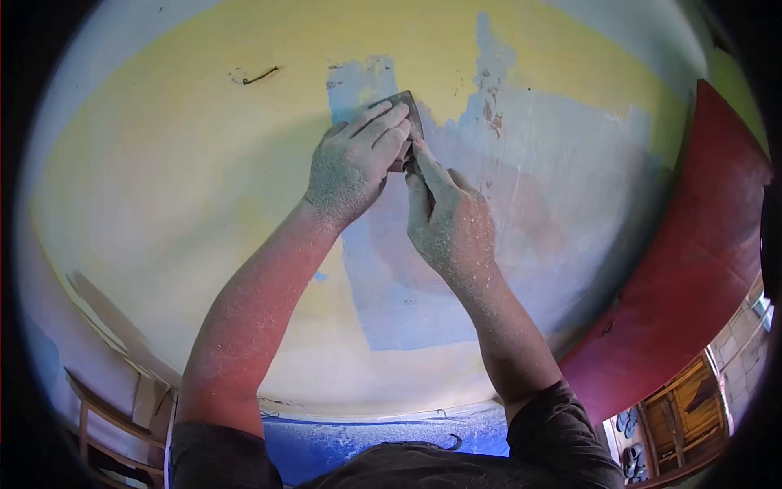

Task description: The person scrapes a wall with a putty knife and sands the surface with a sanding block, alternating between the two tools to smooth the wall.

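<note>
My left hand (358, 161), coated in pale dust, presses a dark piece of sandpaper (415, 118) against the painted wall (269, 196). Its fingers lie close together over the sheet. At the sheet's lower right edge, my right hand (452, 213) has its index finger and thumb closed on the paper; the other fingers are bent and partly hidden. Beneath both hands runs a patch of bluish paint (399, 318) within the yellow and whitish surface. Dust also covers both forearms.
A red panel (668, 269) stands along the right side. A bent dark hook (262, 76) sticks out of the wall at upper left. Below is a dusty blue surface (383, 436). Wooden furniture (114, 416) is at lower left, with footwear (634, 460) at lower right.
</note>
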`<state>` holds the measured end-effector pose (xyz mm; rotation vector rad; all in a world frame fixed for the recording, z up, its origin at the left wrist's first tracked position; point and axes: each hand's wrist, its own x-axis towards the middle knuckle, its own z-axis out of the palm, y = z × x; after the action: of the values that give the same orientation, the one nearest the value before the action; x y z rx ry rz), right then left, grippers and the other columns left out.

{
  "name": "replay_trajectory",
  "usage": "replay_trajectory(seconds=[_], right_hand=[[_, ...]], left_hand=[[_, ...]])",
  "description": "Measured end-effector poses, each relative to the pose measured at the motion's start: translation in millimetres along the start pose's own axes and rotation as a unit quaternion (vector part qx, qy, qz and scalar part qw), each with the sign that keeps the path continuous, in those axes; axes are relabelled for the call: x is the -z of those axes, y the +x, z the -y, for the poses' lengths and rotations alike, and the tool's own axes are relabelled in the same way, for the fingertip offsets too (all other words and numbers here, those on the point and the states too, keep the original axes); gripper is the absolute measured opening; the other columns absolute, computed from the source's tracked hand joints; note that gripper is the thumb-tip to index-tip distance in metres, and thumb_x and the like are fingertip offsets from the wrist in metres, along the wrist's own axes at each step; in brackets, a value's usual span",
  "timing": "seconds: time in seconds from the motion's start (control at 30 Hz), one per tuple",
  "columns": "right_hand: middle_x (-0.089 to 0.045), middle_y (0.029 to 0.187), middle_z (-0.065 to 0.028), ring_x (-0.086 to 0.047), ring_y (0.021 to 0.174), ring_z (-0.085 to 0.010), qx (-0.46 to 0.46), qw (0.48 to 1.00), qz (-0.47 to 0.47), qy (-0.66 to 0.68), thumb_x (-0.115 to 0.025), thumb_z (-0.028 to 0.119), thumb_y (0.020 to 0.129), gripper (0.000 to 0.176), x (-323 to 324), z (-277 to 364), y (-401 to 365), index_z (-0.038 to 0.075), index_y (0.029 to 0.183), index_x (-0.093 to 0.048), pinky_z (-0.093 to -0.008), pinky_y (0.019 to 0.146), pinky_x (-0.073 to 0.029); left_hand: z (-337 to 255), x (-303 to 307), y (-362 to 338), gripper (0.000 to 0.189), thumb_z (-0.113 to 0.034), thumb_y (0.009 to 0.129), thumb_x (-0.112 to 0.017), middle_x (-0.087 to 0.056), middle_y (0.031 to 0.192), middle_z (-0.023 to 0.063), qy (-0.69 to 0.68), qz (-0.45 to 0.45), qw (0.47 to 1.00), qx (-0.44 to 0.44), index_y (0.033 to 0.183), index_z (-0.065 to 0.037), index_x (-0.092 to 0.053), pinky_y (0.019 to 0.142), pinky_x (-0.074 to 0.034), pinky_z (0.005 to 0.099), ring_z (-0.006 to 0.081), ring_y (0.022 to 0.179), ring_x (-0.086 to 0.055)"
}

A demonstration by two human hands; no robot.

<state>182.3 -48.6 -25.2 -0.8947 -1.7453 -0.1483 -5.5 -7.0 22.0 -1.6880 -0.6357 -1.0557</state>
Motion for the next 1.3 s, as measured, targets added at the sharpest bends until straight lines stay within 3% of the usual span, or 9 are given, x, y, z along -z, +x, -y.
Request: replay_trajectory(seconds=[0.27,0.37,0.57,0.67,0.77,0.8,1.3], right_hand=[[-0.079,0.104,-0.0246,-0.078,0.094,-0.045,0.003,1.0,0.006,-0.018,-0.067,0.015,0.108,0.047,-2,5,4,0.009,0.155,-0.069,-0.0519,0.081,-0.062],[-0.075,0.096,-0.0208,-0.078,0.082,-0.0414,0.043,0.999,-0.023,-0.008,-0.063,0.019,0.11,0.051,-10,-8,-1,0.014,0.161,-0.064,-0.0548,0.071,-0.061],[-0.075,0.097,-0.0217,-0.077,0.082,-0.043,0.04,0.999,-0.021,-0.004,-0.062,0.021,0.11,0.052,-8,0,11,0.014,0.162,-0.062,-0.0559,0.072,-0.06],[-0.075,0.098,-0.0219,-0.077,0.082,-0.0433,0.034,0.999,-0.02,-0.009,-0.062,0.021,0.111,0.052,-5,6,18,0.014,0.162,-0.062,-0.0564,0.072,-0.06],[-0.075,0.097,-0.0219,-0.077,0.083,-0.0437,0.037,0.999,-0.02,-0.004,-0.063,0.022,0.111,0.051,-7,2,5,0.013,0.161,-0.062,-0.0559,0.072,-0.06],[-0.075,0.097,-0.0222,-0.077,0.083,-0.0437,0.036,0.999,-0.018,-0.011,-0.063,0.022,0.111,0.051,-8,3,6,0.013,0.162,-0.062,-0.0558,0.072,-0.06],[-0.075,0.1,-0.0237,-0.077,0.087,-0.0466,0.043,0.999,-0.032,-0.001,-0.062,0.022,0.111,0.051,-7,12,33,0.012,0.161,-0.063,-0.0574,0.075,-0.06]], left_hand=[[5,-1,-5,0.034,-0.008,0.092,-0.081,-0.079,0.138,0.0058,0.006,0.002,1.0,-0.008,0.124,-0.011,-0.075,0.101,-0.064,0.0437,0.0272,0.131,-0.075],[3,3,-5,0.033,-0.009,0.093,-0.081,-0.079,0.139,0.0058,0.014,0.014,1.0,0.0,0.125,-0.011,-0.075,0.101,-0.064,0.0437,0.027,0.131,-0.075],[15,-1,1,0.031,-0.011,0.095,-0.081,-0.079,0.139,0.005,0.016,-0.005,1.0,-0.011,0.126,-0.011,-0.076,0.104,-0.063,0.0434,0.0263,0.131,-0.075],[24,1,8,0.028,-0.016,0.099,-0.072,-0.077,0.14,0.0059,0.01,0.002,1.0,-0.015,0.126,-0.01,-0.075,0.101,-0.063,0.0459,0.026,0.135,-0.072],[14,2,-3,0.028,-0.018,0.099,-0.073,-0.078,0.14,0.0053,0.022,0.021,0.999,-0.015,0.126,-0.01,-0.076,0.102,-0.063,0.0445,0.0268,0.133,-0.073],[12,4,-3,0.038,-0.011,0.089,-0.084,-0.079,0.137,0.0051,0.029,0.016,0.999,-0.017,0.126,-0.012,-0.073,0.101,-0.064,0.043,0.0273,0.13,-0.076],[33,4,22,0.039,-0.005,0.09,-0.083,-0.078,0.141,0.0046,0.027,-0.007,0.999,-0.021,0.127,-0.013,-0.073,0.104,-0.063,0.0434,0.0285,0.132,-0.075]])
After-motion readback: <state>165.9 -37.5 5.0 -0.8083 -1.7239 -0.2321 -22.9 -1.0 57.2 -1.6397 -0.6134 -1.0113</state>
